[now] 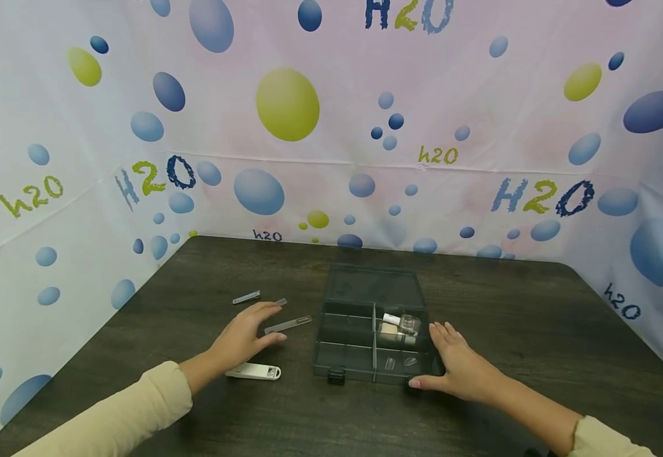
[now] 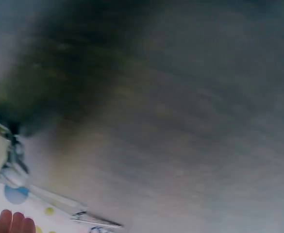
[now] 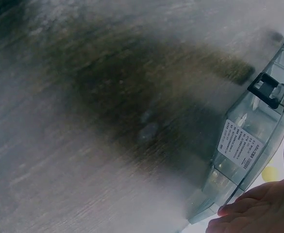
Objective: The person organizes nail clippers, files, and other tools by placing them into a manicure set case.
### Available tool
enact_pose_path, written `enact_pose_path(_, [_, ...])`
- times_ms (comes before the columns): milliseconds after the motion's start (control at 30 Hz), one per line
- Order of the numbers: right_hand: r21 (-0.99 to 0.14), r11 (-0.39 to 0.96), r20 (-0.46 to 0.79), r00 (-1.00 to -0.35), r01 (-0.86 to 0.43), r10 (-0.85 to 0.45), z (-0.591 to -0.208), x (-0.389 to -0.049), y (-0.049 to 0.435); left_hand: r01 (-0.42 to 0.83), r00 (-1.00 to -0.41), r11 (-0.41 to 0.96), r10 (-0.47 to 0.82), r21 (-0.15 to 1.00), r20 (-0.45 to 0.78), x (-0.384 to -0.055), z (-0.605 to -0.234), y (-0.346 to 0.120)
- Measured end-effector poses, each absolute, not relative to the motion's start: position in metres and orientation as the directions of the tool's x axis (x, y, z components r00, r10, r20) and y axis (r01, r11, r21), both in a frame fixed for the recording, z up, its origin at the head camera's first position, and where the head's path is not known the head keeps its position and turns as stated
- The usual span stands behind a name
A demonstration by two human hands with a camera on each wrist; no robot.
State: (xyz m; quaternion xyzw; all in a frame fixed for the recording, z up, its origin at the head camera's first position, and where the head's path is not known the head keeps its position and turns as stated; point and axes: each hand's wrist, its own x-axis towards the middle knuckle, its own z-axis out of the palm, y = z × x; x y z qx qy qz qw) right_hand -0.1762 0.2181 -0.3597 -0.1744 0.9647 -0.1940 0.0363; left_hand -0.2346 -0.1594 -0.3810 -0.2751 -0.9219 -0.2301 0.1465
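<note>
My left hand (image 1: 242, 339) is held over the table at left with relaxed fingers and nothing visible in its grasp. Just below it lies a white nail clipper (image 1: 258, 372). By its fingertips are a slim translucent strip-like thing (image 1: 288, 324) and a small metal clipper-like thing (image 1: 246, 297). My right hand (image 1: 461, 367) rests against the right side of a dark see-through organizer box (image 1: 342, 359), thumb at the front latch and fingers straight along the side. The box's lid (image 1: 374, 285) is folded back. A small clear bottle (image 1: 410, 325) and white pieces sit in its back right compartment.
Two tiny clear pieces (image 1: 410, 361) lie in the front right compartment. A second latch (image 1: 336, 376) is at the box's front left. Behind the dark wooden table (image 1: 491, 298) hangs a bubble-printed curtain (image 1: 331, 139). A printed label (image 3: 240, 144) shows in the right wrist view.
</note>
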Motion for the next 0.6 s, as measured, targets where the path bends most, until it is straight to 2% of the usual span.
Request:
enact_pose_path(167, [-0.377,0.868,-0.008,-0.936,-0.323,-0.352,-0.360,-0.176,0.219,0.520,-0.850,0.729,0.394,0.444,0.349,-0.244,-0.387,-0.167])
enact_pose_path(300, [-0.376,0.867,-0.009,-0.934,-0.328,-0.357,-0.359,-0.176,0.219,0.415,-0.910,0.765,0.337,0.493,0.242,-0.245,-0.383,-0.165])
enact_pose_path(433, [-0.377,0.863,-0.003,-0.932,-0.335,-0.363,-0.359,-0.176,0.219,0.359,-0.933,0.801,0.311,0.479,0.180,-0.250,-0.384,-0.166])
enact_pose_path(600, [-0.375,0.862,-0.003,-0.930,-0.340,-0.367,-0.359,-0.176,0.219,0.344,-0.939,0.819,0.299,0.458,0.171,-0.252,-0.384,-0.164])
